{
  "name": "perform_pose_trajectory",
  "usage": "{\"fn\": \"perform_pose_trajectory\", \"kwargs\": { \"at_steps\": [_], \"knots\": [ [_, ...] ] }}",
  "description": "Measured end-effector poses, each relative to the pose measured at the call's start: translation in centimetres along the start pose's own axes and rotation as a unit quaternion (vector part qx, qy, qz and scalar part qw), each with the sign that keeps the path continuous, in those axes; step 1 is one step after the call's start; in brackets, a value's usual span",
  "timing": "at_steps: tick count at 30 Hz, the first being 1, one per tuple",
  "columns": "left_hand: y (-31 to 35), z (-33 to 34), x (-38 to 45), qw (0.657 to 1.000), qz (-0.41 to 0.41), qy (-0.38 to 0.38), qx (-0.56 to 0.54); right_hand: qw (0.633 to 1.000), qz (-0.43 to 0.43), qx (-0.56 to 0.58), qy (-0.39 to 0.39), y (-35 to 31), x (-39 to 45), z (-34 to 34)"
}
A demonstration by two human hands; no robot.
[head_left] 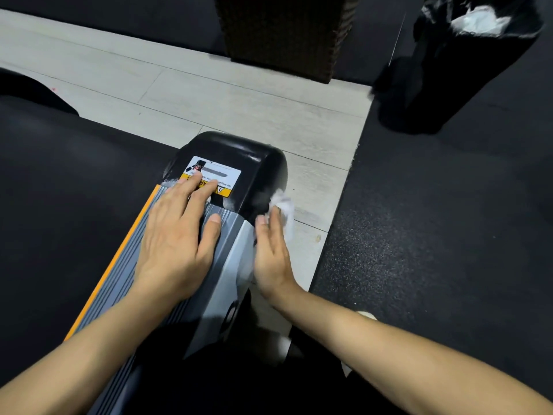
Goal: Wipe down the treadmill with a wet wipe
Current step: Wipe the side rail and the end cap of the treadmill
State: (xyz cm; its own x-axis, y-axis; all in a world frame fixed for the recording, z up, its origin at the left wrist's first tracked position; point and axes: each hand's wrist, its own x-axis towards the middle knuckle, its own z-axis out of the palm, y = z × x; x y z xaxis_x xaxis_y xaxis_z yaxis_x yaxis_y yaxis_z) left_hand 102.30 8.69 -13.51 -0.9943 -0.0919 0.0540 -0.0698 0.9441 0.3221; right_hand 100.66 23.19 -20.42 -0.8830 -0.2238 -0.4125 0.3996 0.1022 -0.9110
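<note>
- Pressing flat on the treadmill [209,295] side rail, the left hand [176,235] lies palm down, fingers straight and spread, gripping nothing; fingertips reach onto the warning sticker [223,173] toward 12 o'clock.
- Side rail: grey ribbed strip with an orange edge along its 9 o'clock side, running from 6 o'clock up to a glossy black end cap [254,157] just above frame centre.
- Right hand [270,253] sits at 3 o'clock of the left hand, set against the rail's outer face, fingers extended and pointing to 12 o'clock.
- Wet wipe [282,208]: white, crumpled, under the right hand's fingertips, pressed to the outer side of the end cap where it meets the rail. Fingers look straight rather than wrapped round it; motion blur here, so the exact hold is unclear.
- A small white scrap shows at the left fingertips, 9 o'clock of the sticker; blurred, cannot tell what it is.
- Black treadmill belt [59,205] fills the 9 o'clock side.
- Pale plank floor [239,100] beyond the end cap; dark speckled rubber mat [434,235] at 3 o'clock.
- Dark woven bin [284,34] at 12 o'clock; black bag-lined bin [463,61] with white contents at 1 o'clock.
</note>
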Motion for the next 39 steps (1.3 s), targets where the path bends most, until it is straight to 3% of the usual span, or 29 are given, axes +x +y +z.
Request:
{"fn": "perform_pose_trajectory", "kwargs": {
  "at_steps": [2,4,8,9,11,13,14,17,18,21,23,25,27,29,32,34,36,39],
  "knots": [
    [-0.1,0.1,0.1,1.0,0.0,0.0,0.002,0.996,-0.08,-0.046,-0.013,-0.2,-0.3,0.3],
    [-0.1,0.1,0.2,1.0,0.001,-0.002,0.002,0.993,-0.094,-0.067,-0.013,0.5,0.4,0.0],
    [-0.1,0.0,0.1,1.0,-0.001,-0.001,0.002,0.994,0.101,0.04,0.006,0.0,2.5,-0.7],
    [-0.1,-0.1,0.1,1.0,-0.001,-0.002,0.001,0.996,0.074,0.042,0.016,-0.6,2.3,-0.4],
    [-0.2,0.0,0.2,1.0,-0.001,-0.004,0.003,0.997,-0.065,0.004,0.035,-1.6,1.1,0.8],
    [-0.2,0.1,0.2,1.0,0.0,-0.005,0.004,0.992,-0.122,-0.031,0.03,-1.2,1.3,1.0],
    [-0.2,0.0,0.2,1.0,0.001,-0.005,0.005,0.994,-0.101,-0.033,0.027,-0.6,2.1,0.7],
    [-0.2,-0.2,0.0,1.0,0.0,-0.003,0.005,0.997,0.071,0.031,0.024,-0.9,4.8,-1.2],
    [-0.1,-0.2,0.0,1.0,0.001,-0.003,0.003,0.997,0.069,0.034,0.03,-1.1,5.0,-1.4],
    [-0.3,-0.1,0.1,1.0,0.007,0.001,0.005,0.997,-0.072,-0.013,0.031,-2.7,3.4,-0.3],
    [-0.4,0.0,0.2,1.0,0.011,0.0,0.007,0.993,-0.109,-0.019,0.028,-2.5,3.1,-0.3],
    [-0.4,0.0,0.1,1.0,0.011,-0.002,0.003,0.998,-0.053,-0.001,0.04,-1.6,5.5,-1.3],
    [-0.3,-0.2,0.0,1.0,0.011,-0.001,0.004,0.994,0.081,0.074,0.032,-1.3,8.5,-2.8],
    [-0.2,-0.2,0.1,1.0,0.015,0.0,0.002,0.984,0.117,0.135,0.018,-0.5,10.5,-3.3],
    [-0.3,-0.3,0.1,1.0,0.018,0.006,0.006,0.997,0.017,0.069,0.041,-2.8,8.0,-3.0],
    [-0.4,-0.6,0.7,0.999,0.02,0.02,0.016,0.993,-0.101,-0.007,0.06,-3.1,5.7,-3.1],
    [-0.4,-0.9,1.7,0.999,0.019,0.033,0.02,0.957,-0.27,-0.097,0.034,-3.0,4.5,-3.8],
    [-0.4,-1.1,3.7,0.999,0.026,0.028,0.028,0.864,-0.459,-0.205,-0.022,-3.2,5.7,-4.2]
  ]
}}
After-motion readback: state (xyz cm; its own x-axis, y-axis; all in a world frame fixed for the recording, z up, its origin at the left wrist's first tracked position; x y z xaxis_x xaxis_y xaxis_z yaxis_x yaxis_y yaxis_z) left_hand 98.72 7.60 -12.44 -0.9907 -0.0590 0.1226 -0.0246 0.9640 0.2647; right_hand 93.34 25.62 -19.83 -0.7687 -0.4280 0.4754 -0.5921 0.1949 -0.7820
